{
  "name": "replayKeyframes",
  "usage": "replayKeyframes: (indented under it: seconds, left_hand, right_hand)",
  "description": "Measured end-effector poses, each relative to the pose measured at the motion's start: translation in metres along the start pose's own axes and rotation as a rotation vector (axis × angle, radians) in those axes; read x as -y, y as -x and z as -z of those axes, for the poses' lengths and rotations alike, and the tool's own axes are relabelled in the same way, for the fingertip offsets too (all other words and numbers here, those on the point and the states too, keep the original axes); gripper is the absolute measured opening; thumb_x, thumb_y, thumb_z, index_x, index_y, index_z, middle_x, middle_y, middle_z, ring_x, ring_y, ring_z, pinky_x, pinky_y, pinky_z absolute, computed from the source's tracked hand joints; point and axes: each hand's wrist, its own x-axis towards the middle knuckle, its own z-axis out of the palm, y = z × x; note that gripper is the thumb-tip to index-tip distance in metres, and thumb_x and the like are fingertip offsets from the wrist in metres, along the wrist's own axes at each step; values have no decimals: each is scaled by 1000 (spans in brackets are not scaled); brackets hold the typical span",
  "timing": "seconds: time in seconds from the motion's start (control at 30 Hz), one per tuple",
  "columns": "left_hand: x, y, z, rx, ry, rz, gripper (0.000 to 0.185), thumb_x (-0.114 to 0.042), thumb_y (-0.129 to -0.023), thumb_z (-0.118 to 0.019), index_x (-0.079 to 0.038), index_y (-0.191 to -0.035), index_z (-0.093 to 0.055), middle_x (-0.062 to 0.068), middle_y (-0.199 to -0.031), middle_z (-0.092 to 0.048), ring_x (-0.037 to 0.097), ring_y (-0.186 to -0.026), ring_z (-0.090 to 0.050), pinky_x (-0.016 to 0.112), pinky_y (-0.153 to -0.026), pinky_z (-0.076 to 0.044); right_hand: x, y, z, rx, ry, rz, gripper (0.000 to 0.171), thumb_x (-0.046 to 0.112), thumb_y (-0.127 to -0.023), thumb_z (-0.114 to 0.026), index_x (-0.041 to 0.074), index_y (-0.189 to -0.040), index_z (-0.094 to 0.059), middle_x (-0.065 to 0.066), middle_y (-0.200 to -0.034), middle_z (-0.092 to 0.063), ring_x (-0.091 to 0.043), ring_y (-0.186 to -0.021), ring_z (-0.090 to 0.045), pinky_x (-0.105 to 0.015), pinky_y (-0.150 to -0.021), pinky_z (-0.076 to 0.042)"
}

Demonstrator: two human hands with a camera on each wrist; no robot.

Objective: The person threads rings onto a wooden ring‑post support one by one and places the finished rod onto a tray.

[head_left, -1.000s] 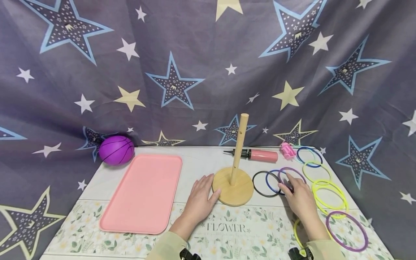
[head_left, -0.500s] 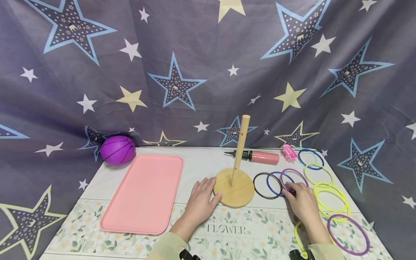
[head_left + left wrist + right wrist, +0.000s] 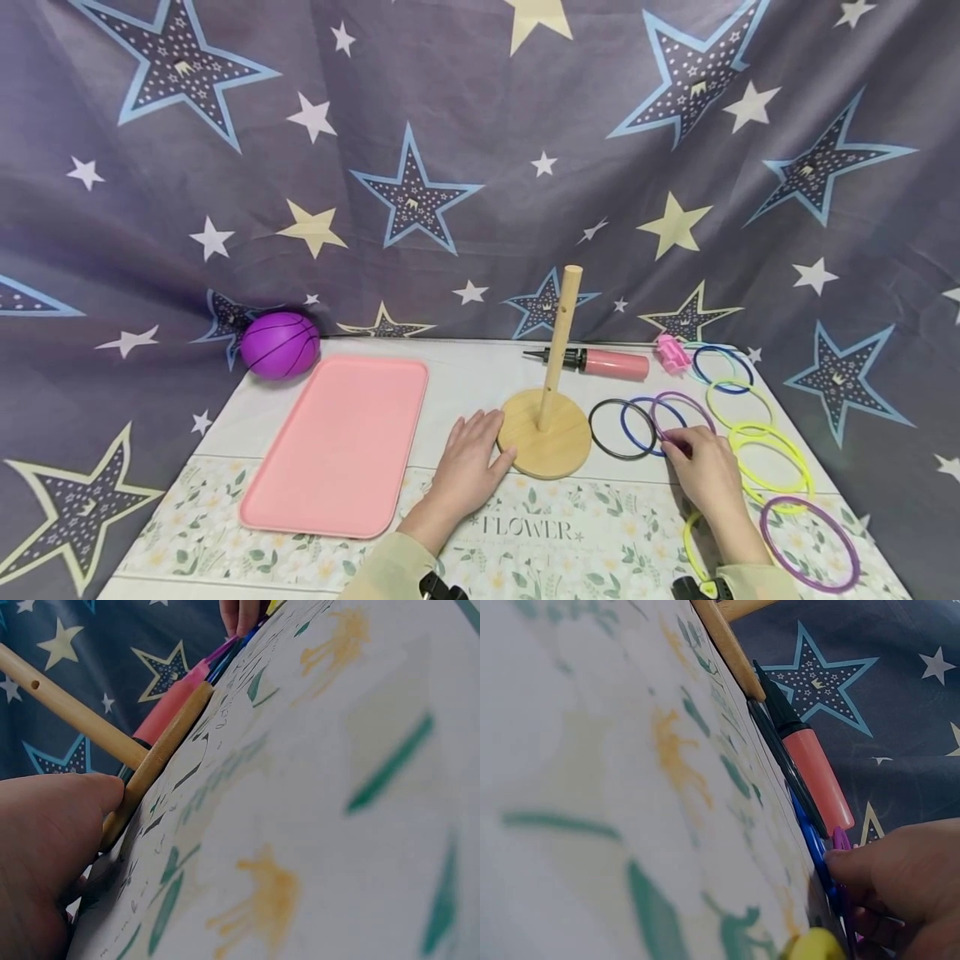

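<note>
My right grip [image 3: 705, 475] is pinching the near edge of a purple ring [image 3: 841, 841], which is overlapping a blue ring [image 3: 815, 846] on the tabletop [image 3: 465, 379] right of the wooden stand [image 3: 557, 358], while my left grip [image 3: 467, 468], fingers extended, is touching the stand's round base.

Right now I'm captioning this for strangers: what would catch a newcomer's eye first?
Probably the wooden stand, upright near the middle, with the left hand against it. Next, the purple ball at the back left, by the pink tray. At right, the right hand pinches a purple ring.
</note>
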Motion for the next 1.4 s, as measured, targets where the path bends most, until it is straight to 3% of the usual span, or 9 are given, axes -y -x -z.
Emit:
replayKeyframes:
  seconds: [0.57,0.93,1.2,1.4]
  left_hand:
    - [0,0,0,-7,-4,-2,65,-38,-111,-66,-2,-163,-51,18,-166,-52,41,-160,-39,61,-134,-19]
    - [-1,0,0,-5,-10,-4,64,-37,-111,-66,-1,-162,-52,17,-166,-53,41,-159,-40,62,-134,-20]
    - [-1,1,0,-10,-7,-4,64,-37,-111,-67,-1,-162,-53,18,-166,-53,41,-159,-40,62,-134,-20]
    - [-1,1,0,-10,-11,-9,65,-38,-110,-67,-1,-162,-52,18,-166,-53,41,-159,-40,62,-134,-21]
  right_hand:
    - [1,0,-1,-44,-17,-22,14,10,-101,-79,-1,-110,-81,-22,-110,-73,-47,-110,-59,-62,-90,-45]
    - [11,0,5,-137,-47,-58,13,7,-102,-77,-1,-112,-81,-20,-113,-72,-41,-113,-56,-56,-90,-42]
    - [19,-1,11,-257,-74,-31,10,4,-100,-80,-1,-109,-81,-19,-107,-72,-39,-105,-57,-52,-82,-41]
    - [20,-3,12,-342,-93,-14,10,5,-102,-78,0,-110,-81,-17,-105,-71,-39,-106,-57,-51,-83,-41]
